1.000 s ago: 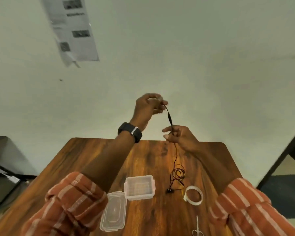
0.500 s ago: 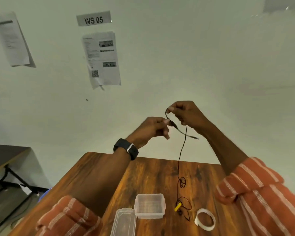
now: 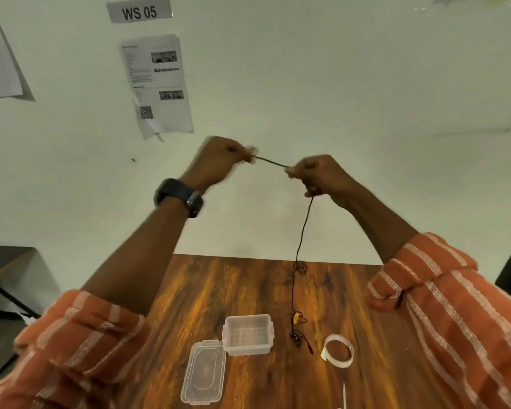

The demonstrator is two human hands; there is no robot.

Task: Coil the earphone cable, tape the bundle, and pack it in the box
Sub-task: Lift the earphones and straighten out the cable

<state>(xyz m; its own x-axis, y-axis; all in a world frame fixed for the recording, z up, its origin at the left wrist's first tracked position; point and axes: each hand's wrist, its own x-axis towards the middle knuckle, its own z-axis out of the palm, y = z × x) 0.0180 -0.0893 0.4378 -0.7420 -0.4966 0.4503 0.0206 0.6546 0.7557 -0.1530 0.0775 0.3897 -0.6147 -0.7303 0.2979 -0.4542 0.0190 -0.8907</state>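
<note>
Both hands are raised high above the wooden table [image 3: 248,290]. My left hand [image 3: 219,157] pinches one end of the thin black earphone cable [image 3: 303,231]. My right hand [image 3: 319,172] grips the cable a short way along, so a taut stretch runs between the fists. From my right hand the cable hangs down to the table, where its tangled end with a yellow piece [image 3: 297,318] lies. A clear plastic box [image 3: 247,333] stands open on the table, its lid [image 3: 204,373] lying beside it. A white tape roll [image 3: 337,350] lies to the right of the cable's end.
The tip of a pair of scissors [image 3: 344,397] shows at the bottom edge, below the tape. A white wall with papers [image 3: 157,84] and a "WS 05" sign [image 3: 139,11] stands behind the table. Another dark table [image 3: 3,258] is at the left.
My hands have pulled apart, stretching a short length of cable straight between them. The left hand rose and moved left; the cable's tangle on the table has drawn out longer.
</note>
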